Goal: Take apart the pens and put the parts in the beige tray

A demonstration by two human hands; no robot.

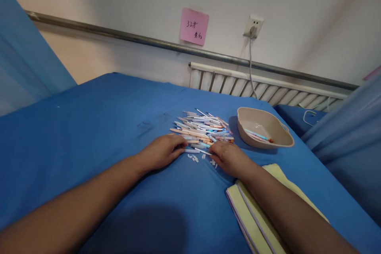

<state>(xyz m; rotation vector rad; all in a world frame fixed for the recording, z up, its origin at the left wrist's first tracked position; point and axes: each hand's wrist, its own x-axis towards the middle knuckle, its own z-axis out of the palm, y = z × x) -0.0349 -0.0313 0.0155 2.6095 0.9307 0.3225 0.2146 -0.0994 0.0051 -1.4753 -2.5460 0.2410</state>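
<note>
A heap of pastel pens (202,129) lies on the blue sheet (89,127). My left hand (162,151) rests palm down at the heap's near left edge, fingers curled and touching a pen. At the heap's near right edge my right hand (228,158) lies palm down, its fingertips pinched on a thin white pen (202,151). Several small white caps (195,158) are scattered between the two hands. A beige bowl (278,137) with a few pens inside sits just right of the heap.
A yellow notebook (253,214) lies under my right forearm. Behind the bed run a metal rail (149,41) and a white radiator (262,87). A pink note (194,26) and a wall socket (253,26) with a cable are on the wall. Blue curtains hang at both sides.
</note>
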